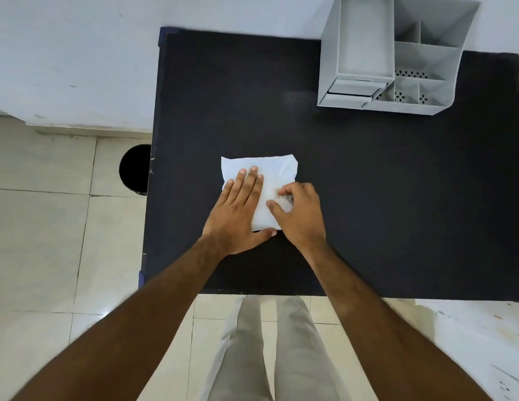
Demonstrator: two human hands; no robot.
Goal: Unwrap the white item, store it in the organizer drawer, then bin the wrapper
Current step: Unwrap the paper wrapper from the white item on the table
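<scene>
The white wrapped item (270, 175) lay flat on the black desk (368, 198), near its front middle, still fully covered. The left hand (238, 209) rested on its left half, fingers spread and pressed flat, the thumb hooked along the near edge; this looked like a way to pin the packet so it would not slide. The right hand (299, 212) sat on the right half with thumb and forefinger brought together on a small bit of the wrapper, apparently a fold or flap being picked loose, though the exact spot was too small to make out. The unwrapping seemed only begun.

The grey organizer (397, 62) stood at the far right corner of the desk, well apart from the packet, its two low drawers (354, 91) facing the person and seemingly closed. A dark round bin (135, 169) stood on the tiled floor just beside the desk's left edge. Bare desk lay between the packet and the organizer.
</scene>
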